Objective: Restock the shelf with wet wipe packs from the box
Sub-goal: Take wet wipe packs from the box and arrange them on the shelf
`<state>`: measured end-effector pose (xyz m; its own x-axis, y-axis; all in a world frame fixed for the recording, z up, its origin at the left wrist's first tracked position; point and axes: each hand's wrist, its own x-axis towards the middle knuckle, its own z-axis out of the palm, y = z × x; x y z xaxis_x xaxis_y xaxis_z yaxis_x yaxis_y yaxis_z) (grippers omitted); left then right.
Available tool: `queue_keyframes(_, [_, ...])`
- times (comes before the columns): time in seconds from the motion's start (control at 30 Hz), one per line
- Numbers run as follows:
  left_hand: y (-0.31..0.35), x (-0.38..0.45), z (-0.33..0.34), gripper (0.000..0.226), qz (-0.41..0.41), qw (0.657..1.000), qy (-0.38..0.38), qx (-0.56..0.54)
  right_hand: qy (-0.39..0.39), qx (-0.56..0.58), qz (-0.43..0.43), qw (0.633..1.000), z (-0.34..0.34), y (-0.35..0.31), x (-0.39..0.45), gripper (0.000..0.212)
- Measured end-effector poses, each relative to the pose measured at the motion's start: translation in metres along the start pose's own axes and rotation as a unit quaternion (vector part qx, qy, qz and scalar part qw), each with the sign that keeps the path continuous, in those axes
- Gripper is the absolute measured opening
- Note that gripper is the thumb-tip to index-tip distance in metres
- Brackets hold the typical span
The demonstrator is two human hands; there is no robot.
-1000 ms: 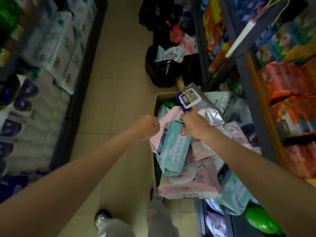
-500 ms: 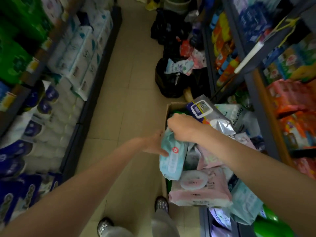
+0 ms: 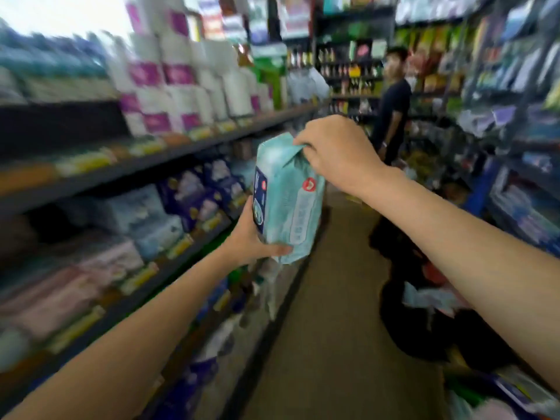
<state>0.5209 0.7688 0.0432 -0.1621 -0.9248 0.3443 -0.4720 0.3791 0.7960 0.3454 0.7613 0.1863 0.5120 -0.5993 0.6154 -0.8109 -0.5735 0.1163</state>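
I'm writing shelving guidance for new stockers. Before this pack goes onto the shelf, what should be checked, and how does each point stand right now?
1. Pack held securely: ok. The right hand pinches the top of the teal wet wipe pack; the left hand supports its bottom.
2. Pack upright: ok, roughly vertical.
3. Pack undamaged: cannot tell; only the top is crumpled by the grip.
4. Free slot on the left shelf: cannot tell; the view is blurred.
5. Matching product on the shelf: cannot tell.
6. Aisle clear: ok nearby; a person in a dark shirt stands farther down.
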Motion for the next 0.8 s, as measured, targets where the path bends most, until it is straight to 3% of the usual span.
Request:
queue_keyframes(0.07, [0.027,-0.007,-0.07,0.107,0.024,0.989,0.135,0.048,0.105,0.091,0.024,0.99,-0.026,-0.028,0.034,0.031])
queue_keyframes(0.13, [0.052,-0.019,-0.131,0.119,0.029,0.949,0.25,0.19,0.167,0.149,0.046,0.974,-0.042,-0.055,0.061,0.032])
queue_keyframes(0.2, [0.074,-0.038,-0.18,0.12,0.014,0.879,0.344,0.329,0.173,0.16,0.066,0.97,-0.047,-0.081,0.085,0.035])
queue_keyframes(0.27, [0.09,-0.056,-0.22,0.11,0.053,0.808,0.405,0.424,0.126,0.156,0.059,0.978,-0.04,-0.106,0.107,0.045])
queue_keyframes(0.37, [0.095,-0.075,-0.277,0.103,0.095,0.694,0.44,0.562,0.064,0.193,-0.019,0.979,-0.029,-0.153,0.134,0.098])
queue_keyframes(0.43, [0.098,-0.085,-0.309,0.098,0.096,0.63,0.443,0.631,0.091,0.159,-0.068,0.981,-0.022,-0.186,0.153,0.121])
queue_keyframes(0.5, [0.101,-0.096,-0.33,0.098,0.095,0.593,0.446,0.664,0.169,0.12,-0.092,0.974,-0.012,-0.211,0.17,0.127])
queue_keyframes(0.63, [0.104,-0.113,-0.371,0.095,0.077,0.533,0.458,0.707,0.313,0.144,-0.184,0.92,0.005,-0.247,0.217,0.122])
queue_keyframes(0.73, [0.105,-0.126,-0.392,0.094,0.048,0.491,0.444,0.748,0.323,0.145,-0.253,0.9,0.013,-0.283,0.244,0.122])
queue_keyframes(0.8, [0.102,-0.136,-0.408,0.1,0.007,0.468,0.426,0.774,0.29,0.159,-0.255,0.909,0.017,-0.309,0.253,0.125])
